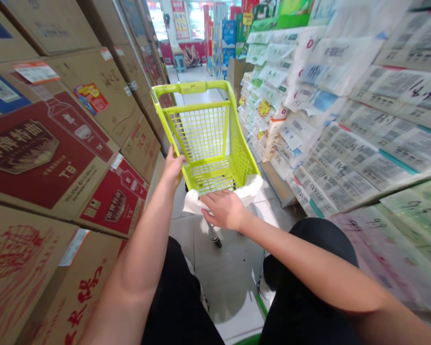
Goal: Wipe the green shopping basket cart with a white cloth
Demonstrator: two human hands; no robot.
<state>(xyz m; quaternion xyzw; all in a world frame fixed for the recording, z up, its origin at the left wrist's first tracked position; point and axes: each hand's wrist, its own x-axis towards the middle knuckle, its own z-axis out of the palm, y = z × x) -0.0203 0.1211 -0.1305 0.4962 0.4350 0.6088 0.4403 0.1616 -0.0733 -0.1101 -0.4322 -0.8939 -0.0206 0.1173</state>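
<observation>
A lime-green shopping basket cart (210,165) with lattice sides stands tilted on the floor in front of my knees, its handle at the far end. My left hand (174,167) is closed round the basket's left rim. Over the near rim lies a white cloth (249,189), or perhaps a paper towel, spread from one corner to the other. My right hand (224,208) grips this cloth against the rim, fingers pointing left and thumb below. The inside of the basket shows only its slatted bottom. One caster (215,237) is visible under the near end.
Stacked cardboard cartons (32,134) wall the left side. Packs of tissue paper (345,158) with handwritten prices are piled on the right. Tiled floor (230,282) runs between them towards a blue stool (180,63). A green edge (249,340) shows beneath me.
</observation>
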